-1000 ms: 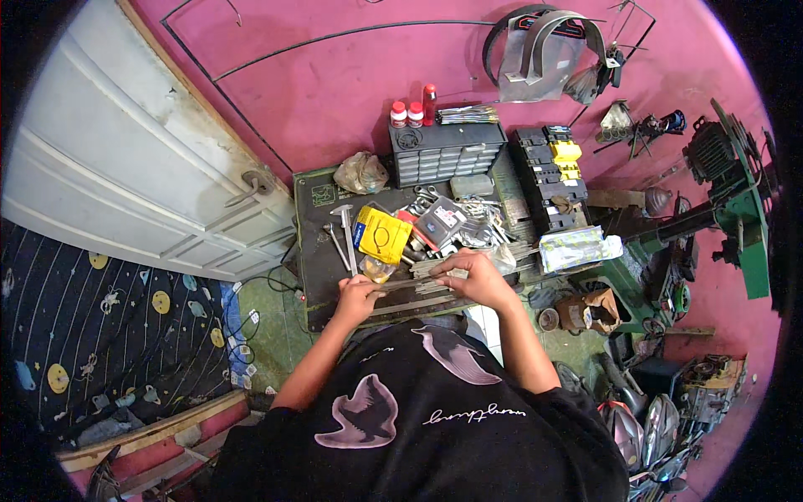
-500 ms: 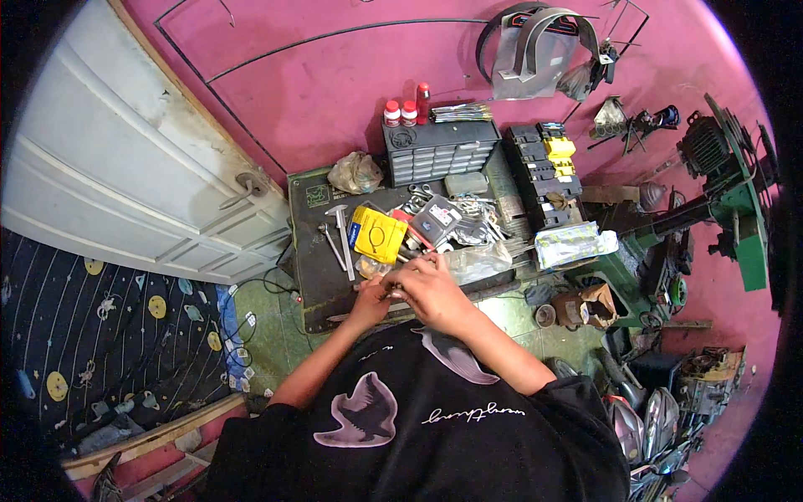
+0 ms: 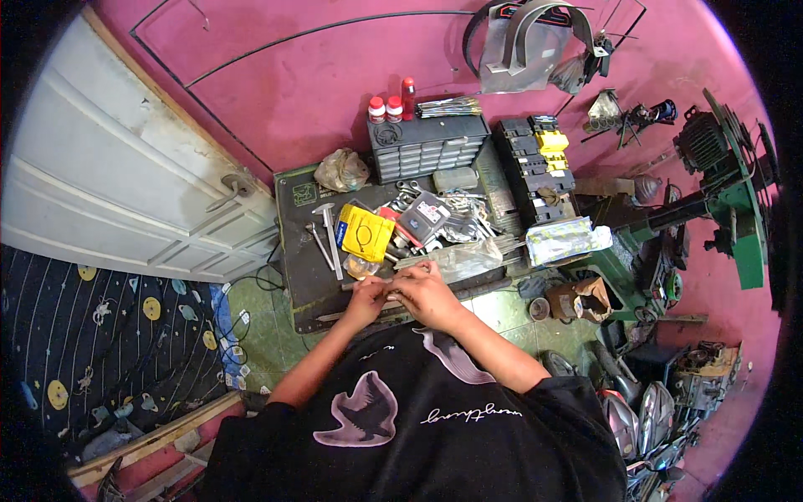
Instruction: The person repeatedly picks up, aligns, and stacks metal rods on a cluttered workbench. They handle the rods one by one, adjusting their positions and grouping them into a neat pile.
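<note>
My left hand point(image 3: 365, 303) and my right hand point(image 3: 425, 298) meet over the front edge of a dark workbench point(image 3: 294, 289). Their fingers are closed and the fingertips come together on something small, mostly covered by the hands, so its kind does not show. Just beyond them lies a yellow packet point(image 3: 365, 233) with a dark ring pictured on it. To its left rest a caliper point(image 3: 330, 238) and a slim metal tool point(image 3: 319, 245). A clear plastic bag point(image 3: 468, 261) is spread beyond my right hand, below a grey case point(image 3: 425, 217) and a pile of metal parts.
A grey drawer cabinet point(image 3: 429, 155) with red-capped bottles stands at the back. Right of it is a black-and-yellow organizer point(image 3: 535, 171), with a patterned packet point(image 3: 569, 241) in front. A green drill press point(image 3: 738, 219) stands far right, a white door point(image 3: 125, 167) at left.
My right hand has come down a little and lies more beside the left one, fingertips still together. The whole scene has shifted slightly left in the view.
</note>
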`<state>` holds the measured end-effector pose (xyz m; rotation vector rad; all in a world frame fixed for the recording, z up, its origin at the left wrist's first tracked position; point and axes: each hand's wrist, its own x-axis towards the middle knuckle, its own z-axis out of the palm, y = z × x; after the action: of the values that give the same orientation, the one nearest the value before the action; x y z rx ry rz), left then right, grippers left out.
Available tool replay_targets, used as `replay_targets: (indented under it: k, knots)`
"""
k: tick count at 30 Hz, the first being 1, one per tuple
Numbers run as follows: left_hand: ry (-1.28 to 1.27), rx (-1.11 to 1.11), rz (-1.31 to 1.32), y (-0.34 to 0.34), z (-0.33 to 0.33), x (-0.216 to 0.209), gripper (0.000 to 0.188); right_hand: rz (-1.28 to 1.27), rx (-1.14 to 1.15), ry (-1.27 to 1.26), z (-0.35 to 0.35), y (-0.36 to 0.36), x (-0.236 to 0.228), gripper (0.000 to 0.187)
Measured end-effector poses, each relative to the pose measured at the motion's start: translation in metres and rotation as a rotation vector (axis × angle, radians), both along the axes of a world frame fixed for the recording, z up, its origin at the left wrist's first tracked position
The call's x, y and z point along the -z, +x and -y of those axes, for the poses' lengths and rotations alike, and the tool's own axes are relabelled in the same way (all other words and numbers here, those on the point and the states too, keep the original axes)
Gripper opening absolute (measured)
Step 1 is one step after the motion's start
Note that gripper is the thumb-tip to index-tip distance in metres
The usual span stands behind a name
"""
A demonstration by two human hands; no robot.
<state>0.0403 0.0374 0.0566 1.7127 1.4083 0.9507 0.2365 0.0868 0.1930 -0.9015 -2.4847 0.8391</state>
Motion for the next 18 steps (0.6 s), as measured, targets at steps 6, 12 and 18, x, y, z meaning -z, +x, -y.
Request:
replay_targets:
  k: [6,12,18]
  knots:
    - [0.052,0.065,-0.167,0.038,-0.021,0.001,0.015,-0.301,0.525,-0.206,-0.041,0.092,0.029,0.019]
    - [0.027,0.187,-0.500,0.090,-0.057,-0.002,0.014,-0.798,1.088,-0.382,-0.067,0.258,0.028,0.031]
    - [0.211,0.297,-0.485,0.184,-0.100,-0.008,0.029,-1.051,1.349,-0.356,-0.073,0.388,0.062,0.022]
